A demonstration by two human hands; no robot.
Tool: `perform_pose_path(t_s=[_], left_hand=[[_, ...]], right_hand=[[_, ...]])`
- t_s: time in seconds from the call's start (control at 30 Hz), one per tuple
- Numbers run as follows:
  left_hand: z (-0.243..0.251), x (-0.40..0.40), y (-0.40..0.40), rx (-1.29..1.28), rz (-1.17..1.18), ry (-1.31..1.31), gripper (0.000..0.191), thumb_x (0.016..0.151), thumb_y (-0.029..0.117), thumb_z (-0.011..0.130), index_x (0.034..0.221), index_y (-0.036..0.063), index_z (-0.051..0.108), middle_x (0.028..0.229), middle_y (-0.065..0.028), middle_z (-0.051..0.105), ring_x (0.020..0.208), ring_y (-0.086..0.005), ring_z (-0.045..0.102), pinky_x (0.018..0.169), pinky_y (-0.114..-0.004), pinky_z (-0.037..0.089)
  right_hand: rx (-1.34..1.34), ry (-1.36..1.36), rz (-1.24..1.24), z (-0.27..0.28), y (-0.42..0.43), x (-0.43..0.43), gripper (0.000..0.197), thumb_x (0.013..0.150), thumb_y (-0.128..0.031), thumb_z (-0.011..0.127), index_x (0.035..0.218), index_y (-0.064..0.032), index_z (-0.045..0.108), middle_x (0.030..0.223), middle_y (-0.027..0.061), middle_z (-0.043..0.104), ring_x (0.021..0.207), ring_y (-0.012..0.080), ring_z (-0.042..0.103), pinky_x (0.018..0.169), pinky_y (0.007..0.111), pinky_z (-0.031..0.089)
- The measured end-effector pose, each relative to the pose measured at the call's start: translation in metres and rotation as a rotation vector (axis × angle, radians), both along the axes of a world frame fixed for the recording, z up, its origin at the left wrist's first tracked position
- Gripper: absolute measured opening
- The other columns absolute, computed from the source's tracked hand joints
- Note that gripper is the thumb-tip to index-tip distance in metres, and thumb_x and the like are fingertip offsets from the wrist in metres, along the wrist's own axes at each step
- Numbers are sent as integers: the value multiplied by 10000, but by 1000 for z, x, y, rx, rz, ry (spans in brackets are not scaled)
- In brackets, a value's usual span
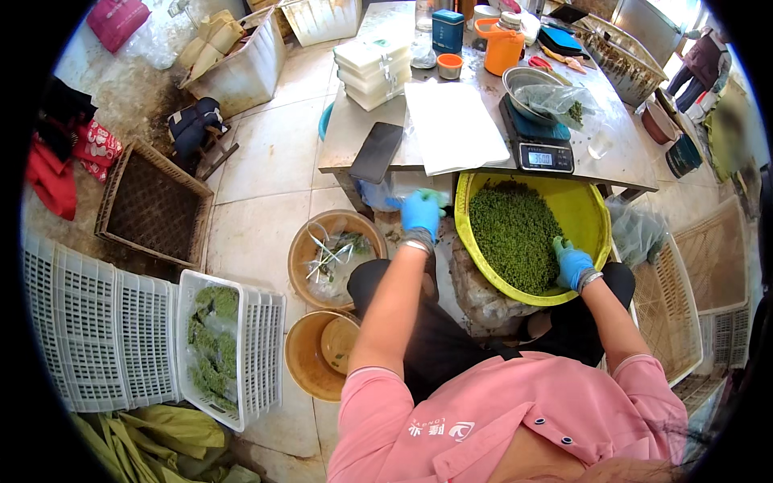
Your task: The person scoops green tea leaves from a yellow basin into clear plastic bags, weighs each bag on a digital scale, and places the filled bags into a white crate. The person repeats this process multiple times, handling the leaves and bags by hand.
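My left hand [421, 214], in a blue glove with green-stained fingertips, is raised beside the yellow tub, below the table edge; its fingers are bent and I cannot tell whether they hold anything. My right hand [572, 264], gloved the same way, touches the small green pellet-like pieces [513, 232] at the right side of the yellow plastic tub [595, 208]. Whether it grips some is unclear. On the table, a digital scale [546, 158] carries a metal bowl [524, 81] with a clear plastic bag [558, 102] of green pieces in it. White sheets [456, 127] lie left of the scale.
The table [356, 142] also bears a dark phone [377, 152], stacked clear bags [374, 72] and an orange jug [503, 45]. Left of my legs stand a round basin [296, 253], a brown bucket [302, 356] and a white crate [263, 356] of green bags. Another person stands far right.
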State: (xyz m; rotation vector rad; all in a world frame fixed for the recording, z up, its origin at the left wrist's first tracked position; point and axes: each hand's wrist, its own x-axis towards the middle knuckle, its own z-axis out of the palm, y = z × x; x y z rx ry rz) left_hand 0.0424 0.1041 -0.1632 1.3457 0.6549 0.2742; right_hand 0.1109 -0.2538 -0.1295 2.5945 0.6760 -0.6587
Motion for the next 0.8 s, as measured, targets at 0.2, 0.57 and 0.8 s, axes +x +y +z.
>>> perform_pose_path(t_s=[0.2, 0.57, 0.8], left_hand=[[-32, 27, 73, 779, 64, 265, 355, 782, 238, 584, 1033, 8, 683, 1070, -252, 660, 981, -445, 621, 857, -467, 503], [-128, 79, 131, 1069, -190, 553, 540, 900, 508, 459, 1227, 116, 635, 1267, -153, 611, 1147, -333, 591, 939, -426, 471], [-150, 88, 146, 1218, -239, 585, 538, 849, 465, 567, 1303, 175, 582, 1336, -107, 577, 1194, -294, 566, 993, -409, 456]], right_hand=[[431, -158, 64, 17, 2, -16, 374, 810, -303, 668, 1133, -116, 651, 1024, 151, 679, 906, 337, 662, 753, 444, 534], [1162, -426, 56, 100, 42, 16, 271, 831, -188, 677, 1070, -62, 662, 967, 155, 673, 865, 335, 657, 766, 394, 539], [369, 18, 83, 37, 28, -17, 305, 842, -313, 651, 1032, -75, 673, 970, 153, 661, 864, 334, 664, 715, 459, 534]])
